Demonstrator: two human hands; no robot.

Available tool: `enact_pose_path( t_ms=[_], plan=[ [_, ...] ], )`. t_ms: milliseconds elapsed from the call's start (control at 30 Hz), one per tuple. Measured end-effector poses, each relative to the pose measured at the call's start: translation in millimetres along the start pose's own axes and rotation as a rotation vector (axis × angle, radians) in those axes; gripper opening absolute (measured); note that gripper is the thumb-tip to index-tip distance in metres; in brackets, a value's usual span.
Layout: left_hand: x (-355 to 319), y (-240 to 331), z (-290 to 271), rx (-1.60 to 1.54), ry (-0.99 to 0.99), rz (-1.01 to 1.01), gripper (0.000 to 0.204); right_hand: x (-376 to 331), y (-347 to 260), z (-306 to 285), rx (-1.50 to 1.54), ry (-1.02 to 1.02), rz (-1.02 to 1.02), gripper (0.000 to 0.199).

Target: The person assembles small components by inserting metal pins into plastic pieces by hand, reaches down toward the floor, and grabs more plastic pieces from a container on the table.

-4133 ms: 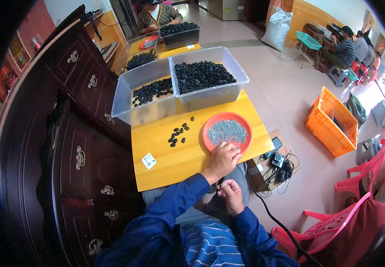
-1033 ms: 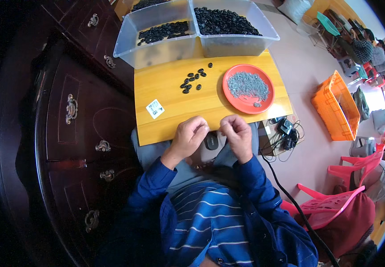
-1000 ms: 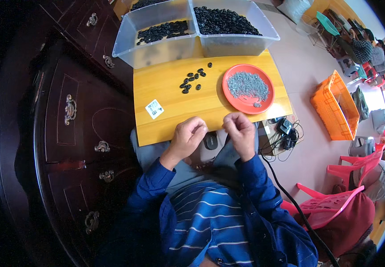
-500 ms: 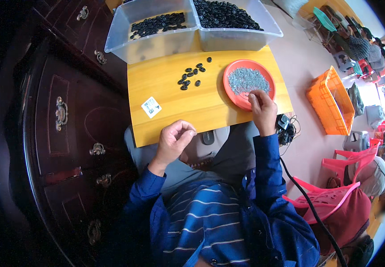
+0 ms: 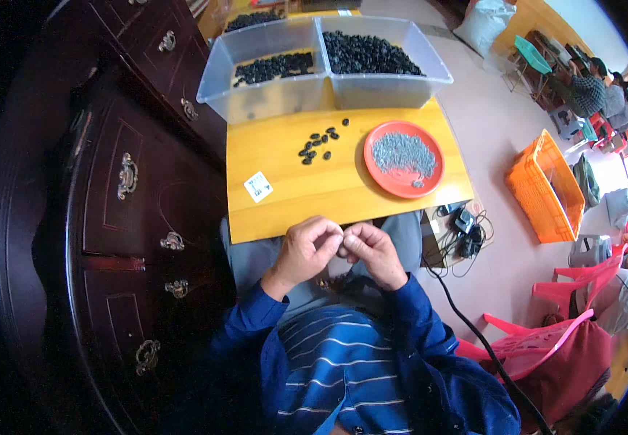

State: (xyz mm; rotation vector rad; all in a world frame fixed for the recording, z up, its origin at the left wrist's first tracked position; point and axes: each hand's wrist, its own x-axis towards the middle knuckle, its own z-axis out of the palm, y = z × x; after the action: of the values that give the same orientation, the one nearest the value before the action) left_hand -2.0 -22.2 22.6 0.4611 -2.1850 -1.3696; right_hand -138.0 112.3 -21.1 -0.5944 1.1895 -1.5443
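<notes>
My left hand [image 5: 305, 252] and my right hand [image 5: 374, 254] meet over my lap, just off the table's near edge. Thumb and forefinger are pinched on both, with the fingertips close together. Whatever they hold is too small or too hidden to name. Beyond them, on the yellow wooden table [image 5: 292, 206], lies a loose group of small black oval pieces [image 5: 317, 142]. To their right rests a red round plate [image 5: 399, 187] of small silvery metal pieces [image 5: 403, 154], with a little clump apart near its front rim.
A two-part clear plastic bin [image 5: 278, 107] with black pieces stands at the table's far side. A white printed card [image 5: 258, 186] lies at left. Dark drawers [image 5: 140, 196] flank the table's left; cables [image 5: 473, 235], an orange crate [image 5: 546, 192] and pink chairs [image 5: 539, 344] are on the right.
My right hand has left the red plate and come back to meet my left hand over my lap. The view has shifted, showing more beyond the bin.
</notes>
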Motion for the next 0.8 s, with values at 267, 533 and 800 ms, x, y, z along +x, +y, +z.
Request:
enact_pose_path(
  t_ms=[267,533,800],
  plan=[
    [-14,22,-4,0.158,-0.013,0.093,0.002,-11,3,2,0.101,-0.057,0.067,0.011],
    [-20,17,-9,0.099,0.022,0.108,0.004,-12,6,14,0.02,-0.05,-0.055,0.011],
    [-39,-9,-10,0.002,0.036,-0.111,0.011,-14,-7,36,-0.757,0.103,-0.509,0.009]
  ],
)
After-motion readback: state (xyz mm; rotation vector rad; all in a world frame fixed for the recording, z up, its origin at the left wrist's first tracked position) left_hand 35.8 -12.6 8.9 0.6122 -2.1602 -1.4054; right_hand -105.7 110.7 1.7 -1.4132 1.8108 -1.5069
